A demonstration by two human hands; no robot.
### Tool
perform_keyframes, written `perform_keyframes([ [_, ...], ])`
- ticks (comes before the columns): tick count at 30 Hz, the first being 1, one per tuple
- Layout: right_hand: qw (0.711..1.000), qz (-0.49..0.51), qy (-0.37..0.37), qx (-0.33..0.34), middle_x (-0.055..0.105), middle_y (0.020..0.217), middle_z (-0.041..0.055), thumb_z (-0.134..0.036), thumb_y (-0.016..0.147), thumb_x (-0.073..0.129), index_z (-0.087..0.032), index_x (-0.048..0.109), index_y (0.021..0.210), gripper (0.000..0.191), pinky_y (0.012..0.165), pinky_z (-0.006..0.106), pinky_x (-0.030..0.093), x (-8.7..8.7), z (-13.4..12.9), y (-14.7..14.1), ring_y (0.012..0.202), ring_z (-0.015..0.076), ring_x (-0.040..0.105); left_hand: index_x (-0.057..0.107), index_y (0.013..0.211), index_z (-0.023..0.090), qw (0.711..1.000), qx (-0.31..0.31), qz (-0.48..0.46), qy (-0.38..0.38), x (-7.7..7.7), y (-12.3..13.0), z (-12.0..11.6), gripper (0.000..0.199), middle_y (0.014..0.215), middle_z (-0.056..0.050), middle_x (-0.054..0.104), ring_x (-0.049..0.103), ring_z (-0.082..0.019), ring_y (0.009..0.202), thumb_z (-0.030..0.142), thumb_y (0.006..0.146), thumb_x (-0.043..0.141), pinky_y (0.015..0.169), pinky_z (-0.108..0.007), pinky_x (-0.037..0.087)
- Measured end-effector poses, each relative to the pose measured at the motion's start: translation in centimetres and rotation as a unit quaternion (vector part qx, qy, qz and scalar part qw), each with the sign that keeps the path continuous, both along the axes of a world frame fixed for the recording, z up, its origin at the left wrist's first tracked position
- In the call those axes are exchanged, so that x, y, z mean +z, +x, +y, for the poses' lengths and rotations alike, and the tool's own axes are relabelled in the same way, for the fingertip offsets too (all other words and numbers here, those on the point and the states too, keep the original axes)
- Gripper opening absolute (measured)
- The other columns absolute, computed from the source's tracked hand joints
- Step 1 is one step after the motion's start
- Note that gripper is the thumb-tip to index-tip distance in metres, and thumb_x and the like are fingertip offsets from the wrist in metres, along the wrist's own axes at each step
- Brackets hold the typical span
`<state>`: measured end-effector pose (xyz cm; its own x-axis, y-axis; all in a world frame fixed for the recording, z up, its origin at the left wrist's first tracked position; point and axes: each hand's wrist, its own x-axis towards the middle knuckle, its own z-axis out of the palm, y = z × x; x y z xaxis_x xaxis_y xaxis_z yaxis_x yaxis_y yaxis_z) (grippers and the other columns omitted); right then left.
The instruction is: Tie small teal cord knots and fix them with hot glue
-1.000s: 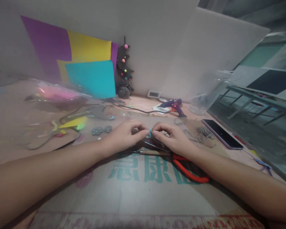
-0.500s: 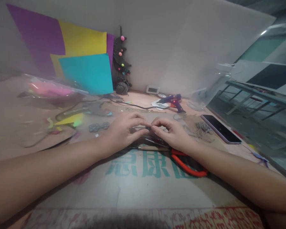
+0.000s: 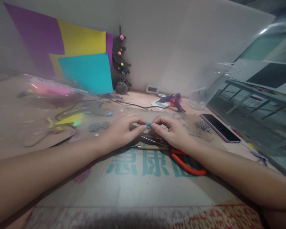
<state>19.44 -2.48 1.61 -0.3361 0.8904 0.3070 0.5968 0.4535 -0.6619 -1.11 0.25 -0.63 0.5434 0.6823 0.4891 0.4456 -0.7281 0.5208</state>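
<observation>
I record my left hand (image 3: 125, 129) and right hand (image 3: 170, 129), fingertips clamped on a small teal piece (image 3: 148, 125), with the red handle (image 3: 197, 172) nearer and to the right.

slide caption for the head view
Left hand and right hand hold a small teal piece, a red handle nearby.

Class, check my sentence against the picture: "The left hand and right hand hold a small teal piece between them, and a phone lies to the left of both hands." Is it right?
Not quite: the head view shows the phone to the right of both hands. The left hand and right hand do hold a small teal piece between them.
</observation>
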Motion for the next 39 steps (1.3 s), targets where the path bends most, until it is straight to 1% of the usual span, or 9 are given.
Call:
perform_keyframes([
  [5,0.999,0.015,-0.006,0.027,0.066,0.075,0.0003,-0.033,0.092,0.051,-0.018,0.062,0.082,0.022,0.065,0.024,0.047,-0.2,0.1,0.2,0.070,0.0124,0.061,0.066,0.084,0.018,0.999,0.005,-0.008,-0.046,0.4,0.1,-0.1,0.024,0.088,-0.002,0.070,0.062,-0.019,0.087,0.036,0.092,0.051,0.080,-0.029,0.044],
  [8,0.998,0.038,0.020,0.036,0.066,0.082,0.0014,-0.033,0.091,0.056,-0.017,0.061,0.099,0.018,0.070,0.026,0.049,-0.4,0.1,0.3,0.077,0.0134,0.063,0.064,0.078,0.018,0.996,0.028,-0.010,-0.090,0.7,0.1,-0.1,0.028,0.083,-0.002,0.069,0.063,-0.019,0.083,0.038,0.091,0.050,0.076,-0.029,0.044],
  [12,0.995,0.003,0.081,0.052,0.065,0.082,0.0001,-0.026,0.085,0.065,-0.020,0.057,0.116,0.032,0.076,0.029,0.051,-0.6,0.0,0.3,0.078,0.0143,0.062,0.064,0.077,0.019,0.991,0.008,-0.017,-0.131,0.7,0.1,-0.2,0.029,0.083,-0.002,0.071,0.064,-0.020,0.081,0.039,0.091,0.049,0.072,-0.028,0.045],
  [18,0.992,-0.029,0.104,0.070,0.069,0.086,0.0024,-0.025,0.087,0.062,-0.019,0.063,0.102,0.016,0.074,0.028,0.052,-0.7,0.0,0.3,0.079,0.0143,0.063,0.066,0.080,0.019,0.986,-0.035,-0.016,-0.163,0.5,0.0,-0.5,0.027,0.075,0.000,0.068,0.060,-0.016,0.072,0.038,0.090,0.049,0.066,-0.026,0.043],
  [25,0.989,-0.018,0.126,0.073,0.068,0.089,0.0026,-0.025,0.087,0.062,-0.020,0.061,0.106,0.020,0.076,0.029,0.052,-0.8,0.0,0.3,0.079,0.0142,0.063,0.066,0.082,0.018,0.983,-0.041,-0.025,-0.180,0.6,0.0,-0.4,0.029,0.075,0.000,0.065,0.058,-0.016,0.072,0.040,0.090,0.048,0.066,-0.026,0.042],
  [31,0.989,-0.029,0.108,0.092,0.067,0.086,0.0027,-0.024,0.089,0.059,-0.020,0.061,0.095,0.007,0.072,0.027,0.051,-0.9,-0.2,0.3,0.077,0.0137,0.060,0.066,0.082,0.018,0.982,-0.049,-0.022,-0.179,0.6,0.2,-0.4,0.030,0.073,0.001,0.066,0.059,-0.016,0.070,0.042,0.090,0.049,0.064,-0.025,0.042],
  [33,0.989,-0.017,0.116,0.086,0.066,0.086,0.0025,-0.025,0.089,0.059,-0.020,0.059,0.100,0.012,0.073,0.027,0.050,-0.9,-0.2,0.3,0.078,0.0136,0.061,0.066,0.081,0.018,0.984,-0.027,-0.023,-0.172,0.6,0.3,-0.4,0.030,0.075,0.000,0.066,0.059,-0.017,0.072,0.042,0.090,0.049,0.065,-0.026,0.042],
  [36,0.989,0.001,0.134,0.069,0.065,0.088,0.0030,-0.028,0.090,0.058,-0.020,0.052,0.111,0.024,0.076,0.029,0.050,-0.2,-0.3,0.3,0.081,0.0146,0.062,0.063,0.076,0.018,0.985,0.041,-0.050,-0.161,0.8,0.2,-0.3,0.031,0.072,-0.001,0.064,0.059,-0.019,0.072,0.044,0.089,0.049,0.064,-0.028,0.043],
  [39,0.987,-0.107,0.098,0.063,0.065,0.089,0.0033,-0.030,0.090,0.056,-0.021,0.053,0.114,0.025,0.071,0.029,0.048,1.9,-0.8,0.9,0.080,0.0157,0.062,0.060,0.077,0.019,0.977,0.070,-0.101,-0.172,0.7,0.0,0.1,0.030,0.070,-0.001,0.062,0.060,-0.019,0.072,0.044,0.089,0.049,0.062,-0.028,0.044],
])
